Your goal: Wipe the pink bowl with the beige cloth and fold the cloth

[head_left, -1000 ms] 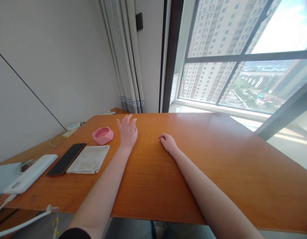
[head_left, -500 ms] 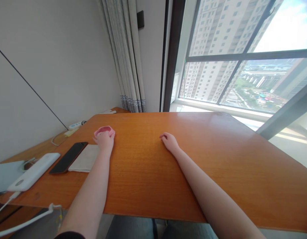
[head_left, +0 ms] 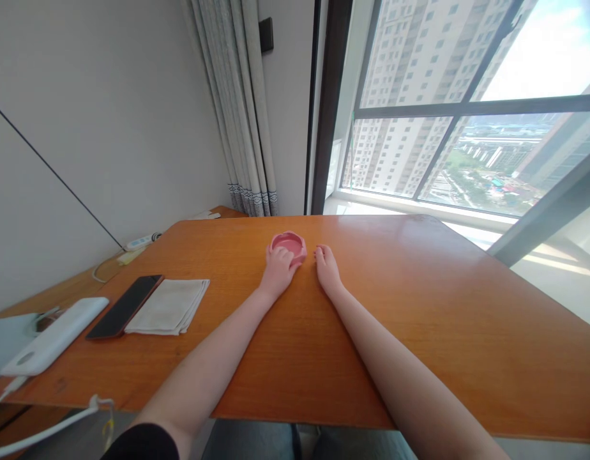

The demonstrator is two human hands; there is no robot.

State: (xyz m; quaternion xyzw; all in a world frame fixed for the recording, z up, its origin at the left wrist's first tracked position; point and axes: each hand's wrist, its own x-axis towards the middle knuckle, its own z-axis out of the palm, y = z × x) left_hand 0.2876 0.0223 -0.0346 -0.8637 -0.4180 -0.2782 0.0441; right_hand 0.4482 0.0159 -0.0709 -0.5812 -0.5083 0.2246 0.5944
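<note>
A small pink bowl (head_left: pixel 297 246) with a wavy rim sits on the wooden table ahead of me, near its far edge. My left hand (head_left: pixel 278 265) grips its near side, with fingers over the rim and the thumb along the right side. Just right of the bowl, my right hand (head_left: pixel 327 267) rests on its edge on the table, holding nothing. Its palm faces the bowl, fingers pointing forward and slightly bent, with a small gap between hand and bowl.
On the left of the table (head_left: pixel 419 306) lie a folded pale cloth (head_left: pixel 170 306), a dark phone (head_left: pixel 126 306) and a white power bank (head_left: pixel 55 335) with a cable. A power strip (head_left: pixel 139 242) lies by the wall. Behind the table are a curtain (head_left: pixel 247 128) and a window.
My left hand has carried the pink bowl rightward from beyond the cloth to the table's middle. The cloth is now fully uncovered. My right hand has straightened somewhat and shifted slightly.
</note>
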